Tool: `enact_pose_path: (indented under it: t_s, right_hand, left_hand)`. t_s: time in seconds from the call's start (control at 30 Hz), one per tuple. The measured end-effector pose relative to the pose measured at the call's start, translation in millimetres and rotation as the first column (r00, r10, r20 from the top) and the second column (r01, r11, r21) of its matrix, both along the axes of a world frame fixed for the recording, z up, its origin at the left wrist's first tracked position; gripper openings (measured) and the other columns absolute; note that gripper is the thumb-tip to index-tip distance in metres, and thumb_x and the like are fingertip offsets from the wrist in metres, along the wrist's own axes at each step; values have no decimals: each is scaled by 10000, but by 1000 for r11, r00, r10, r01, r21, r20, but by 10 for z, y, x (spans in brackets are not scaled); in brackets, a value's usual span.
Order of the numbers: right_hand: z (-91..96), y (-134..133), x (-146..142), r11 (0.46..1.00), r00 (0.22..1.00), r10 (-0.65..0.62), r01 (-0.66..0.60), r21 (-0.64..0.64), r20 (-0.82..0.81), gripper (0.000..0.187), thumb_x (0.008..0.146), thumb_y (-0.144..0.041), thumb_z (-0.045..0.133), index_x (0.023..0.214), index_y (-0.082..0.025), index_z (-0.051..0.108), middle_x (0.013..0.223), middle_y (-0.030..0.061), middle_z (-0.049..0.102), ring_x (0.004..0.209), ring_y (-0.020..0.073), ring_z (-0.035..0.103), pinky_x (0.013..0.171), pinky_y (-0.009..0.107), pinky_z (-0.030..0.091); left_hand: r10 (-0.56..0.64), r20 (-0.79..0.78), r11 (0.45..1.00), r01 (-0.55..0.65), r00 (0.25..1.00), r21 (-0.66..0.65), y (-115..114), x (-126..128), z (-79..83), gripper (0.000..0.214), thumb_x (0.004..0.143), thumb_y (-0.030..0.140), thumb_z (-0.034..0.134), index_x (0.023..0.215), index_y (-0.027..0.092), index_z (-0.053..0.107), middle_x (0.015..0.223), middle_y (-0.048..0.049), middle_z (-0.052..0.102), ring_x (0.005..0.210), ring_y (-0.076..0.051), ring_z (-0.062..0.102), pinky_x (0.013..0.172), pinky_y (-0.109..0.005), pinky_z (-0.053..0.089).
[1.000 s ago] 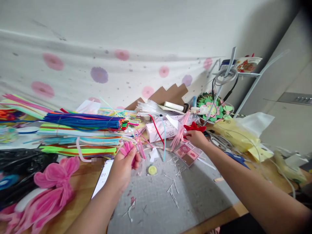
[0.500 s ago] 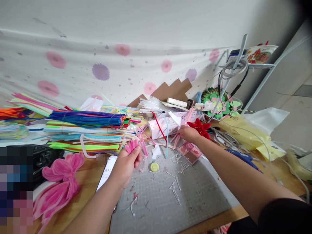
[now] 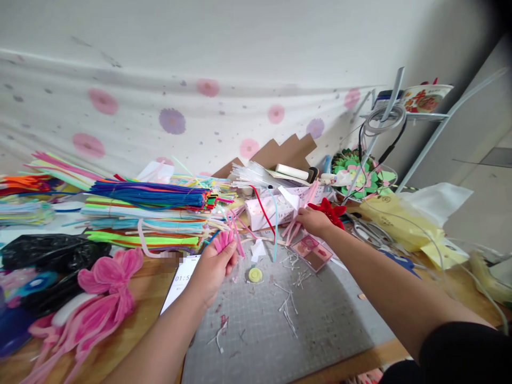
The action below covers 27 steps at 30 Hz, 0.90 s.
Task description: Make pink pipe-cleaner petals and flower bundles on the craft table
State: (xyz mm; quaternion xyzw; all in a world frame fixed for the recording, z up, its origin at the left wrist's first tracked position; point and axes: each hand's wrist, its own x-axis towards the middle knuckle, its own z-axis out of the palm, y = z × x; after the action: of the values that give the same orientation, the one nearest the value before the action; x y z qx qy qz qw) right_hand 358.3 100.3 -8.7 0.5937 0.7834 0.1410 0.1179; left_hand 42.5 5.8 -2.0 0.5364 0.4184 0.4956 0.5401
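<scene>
My left hand [image 3: 216, 266] is closed round a bunch of pink pipe cleaners [image 3: 223, 241], whose rounded upper ends stick out above the fingers. Farther off, my right hand [image 3: 314, 220] pinches pale pink pipe cleaners [image 3: 293, 230] beside the white box [image 3: 260, 214]. Just behind that hand lies a red pipe-cleaner flower [image 3: 333, 212], partly hidden by it. A red pipe cleaner [image 3: 264, 210] and a light blue one [image 3: 275, 224] lean against the box between my hands. On the grey cutting mat [image 3: 256, 341] sits a small yellow coil [image 3: 255, 275].
Bundled pipe cleaners [image 3: 148, 193] are stacked at the left. A pink pipe-cleaner bow [image 3: 114, 288] lies near a black plastic bag [image 3: 48, 250]. A phone [image 3: 176, 288] touches the mat's left edge. White scraps [image 3: 287, 312] dot the mat. Scissors [image 3: 366, 229] and cables are at the right.
The view has shifted slightly, showing more of the left side of the table. Both hands keep their grips and stay almost in place.
</scene>
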Motion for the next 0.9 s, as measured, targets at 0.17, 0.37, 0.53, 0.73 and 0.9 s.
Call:
enact_pose_path:
  t_s: [0.17, 0.37, 0.53, 0.73, 0.9]
  right_hand:
    - [31, 18, -19, 999, 999, 44, -43, 18, -21, 220, 889, -286, 524, 1051, -147, 578, 1110, 71, 576, 978, 186, 569, 823, 388, 490]
    - [294, -63, 105, 977, 982, 111, -80, 199, -154, 133, 847, -126, 514, 857, -134, 646, 920, 95, 658, 911, 187, 606, 784, 288, 463]
    - [653, -288, 130, 880, 929, 181, -5, 475, -324, 244, 854, -123, 436, 1004, -134, 628, 1030, 101, 665, 945, 195, 620, 817, 285, 471]
    - [985, -1062, -154, 671, 525, 599, 82, 737, -604, 124, 828, -197, 549, 905, -221, 643, 956, 30, 688, 930, 180, 634, 846, 331, 500]
    - [908, -1680, -381, 772, 65, 583, 264, 578, -810, 105, 807, -204, 605, 884, -223, 674, 901, 34, 696, 781, 172, 658, 708, 342, 539]
  left_hand:
    - [12, 13, 1000, -11, 1000, -12, -1, 0, 11, 312, 784, 392, 548, 598, 166, 439, 492, 60, 449, 390, -39, 334, 400, -168, 241]
    - [8, 17, 1000, -8, 1000, -4, 26, -4, 1, 312, 766, 400, 569, 601, 168, 441, 489, 60, 451, 390, -40, 330, 388, -168, 226]
    - [1, 28, 1000, -1, 1000, -7, 21, -5, -15, 326, 723, 412, 619, 620, 185, 408, 456, 85, 390, 393, -48, 303, 386, -170, 224]
    - [-40, -24, 999, 39, 999, -31, -15, -11, -14, 303, 689, 438, 630, 674, 196, 449, 430, 111, 308, 372, -57, 247, 383, -181, 210]
    - [-119, -190, 992, 111, 974, -55, -35, 50, -99, 225, 619, 344, 704, 690, 177, 571, 527, 48, 506, 448, -96, 416, 447, -199, 308]
